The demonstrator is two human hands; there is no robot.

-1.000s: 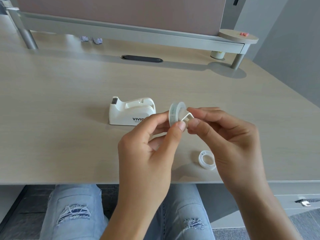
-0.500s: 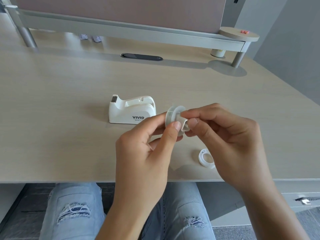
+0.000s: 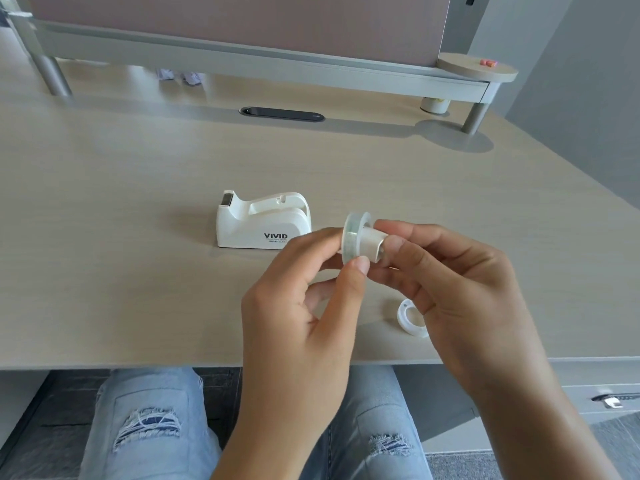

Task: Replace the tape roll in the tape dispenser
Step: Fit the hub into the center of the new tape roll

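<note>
Holding: both hands are raised above the near part of the bench [image 3: 104, 202], and between them they carry a clear tape roll [image 3: 354, 237] with a white spindle core [image 3: 372, 240] sticking out of its right face.
Left hand [image 3: 301, 327]: its fingers pinch the rim of the tape roll, thumb tip on the near lower edge, forefinger behind the left face; the other fingers are curled loosely under.
Right hand [image 3: 460, 299]: thumb and forefinger are pressed on the outer end of the spindle core, thumb on the near side; the remaining fingers are folded in beneath.
Tape roll position: held on edge in the air, its flat faces turned left and right, just right of the dispenser and apart from it.
Tape dispenser [image 3: 263, 221]: white, marked VIVID on its side, standing upright on the bench with its cutter end to the left; its cradle holds no roll.
Second roll [image 3: 412, 318]: a white ring lying flat on the bench near the front edge, partly hidden behind the right hand.
Below the bench: knees in torn light blue jeans [image 3: 149, 427].
</note>
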